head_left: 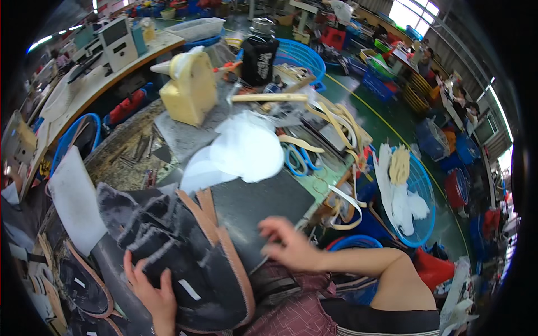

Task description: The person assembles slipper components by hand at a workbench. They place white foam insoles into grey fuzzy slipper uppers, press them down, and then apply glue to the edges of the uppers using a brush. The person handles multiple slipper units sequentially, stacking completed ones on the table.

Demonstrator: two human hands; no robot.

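Observation:
A dark, fuzzy-lined piece (216,277) with pinkish-brown edging and a small white label lies in front of me; it looks like a cut boot upper or a bag part. My left hand (150,288) rests on its left side with the fingers spread, not visibly gripping it. To the right of the piece, my right hand (286,243) hovers near the edge of a black board (263,201). Its fingers are slightly blurred, loosely bent and apart, with nothing visible in them. Thin white sheets (246,148) are piled beyond the board.
A yellowish block-shaped stand (190,92) and a black bottle (259,59) stand at the bench's far side. Blue-handled scissors (297,159) lie among strips. Similar dark pieces (81,280) are at left. A blue basket (419,190) with white scraps stands right.

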